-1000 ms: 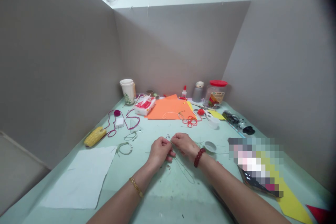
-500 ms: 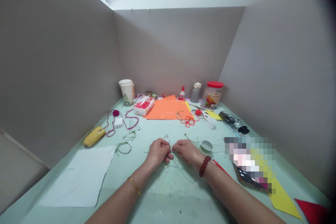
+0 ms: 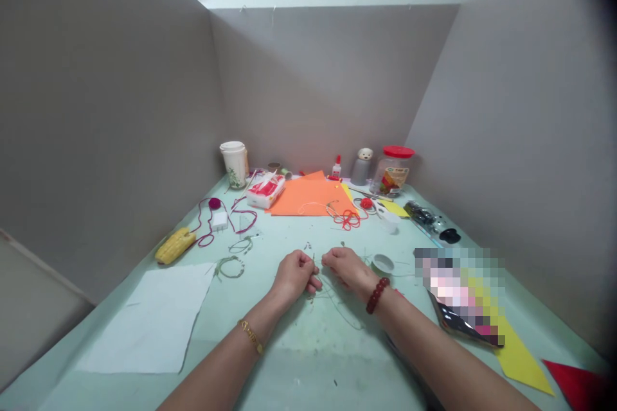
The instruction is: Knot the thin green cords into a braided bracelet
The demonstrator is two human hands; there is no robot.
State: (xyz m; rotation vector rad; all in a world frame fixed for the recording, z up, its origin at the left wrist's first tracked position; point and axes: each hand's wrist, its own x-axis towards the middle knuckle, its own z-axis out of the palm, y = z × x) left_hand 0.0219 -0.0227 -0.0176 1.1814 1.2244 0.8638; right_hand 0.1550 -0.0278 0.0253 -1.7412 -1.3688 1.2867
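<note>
My left hand (image 3: 295, 273) is closed in a pinch over the middle of the table, holding thin green cord (image 3: 343, 316). Just to its right, my right hand (image 3: 349, 268) also pinches, with its fingertips at the same cord. Loose strands trail below and between both hands onto the table. Tiny beads or bits (image 3: 307, 246) lie just beyond the left fingertips. A small round grey dish (image 3: 383, 264) sits beside the right wrist. Two green cord loops, a beaded bracelet (image 3: 230, 267) and a coil (image 3: 241, 244), rest left of the hands.
White cloth or paper (image 3: 139, 327) covers the left front, near a yellow corn-shaped object (image 3: 175, 246). At the back are orange sheets (image 3: 308, 196), a tissue pack (image 3: 265, 191), a cup (image 3: 234, 166) and a red-lidded jar (image 3: 394, 171). A partly blurred dark object (image 3: 457, 314) lies right.
The view has shifted slightly, so the scene sits a little further right and higher. My right fingertips are slightly further from the left ones; both hands stay pinched.
</note>
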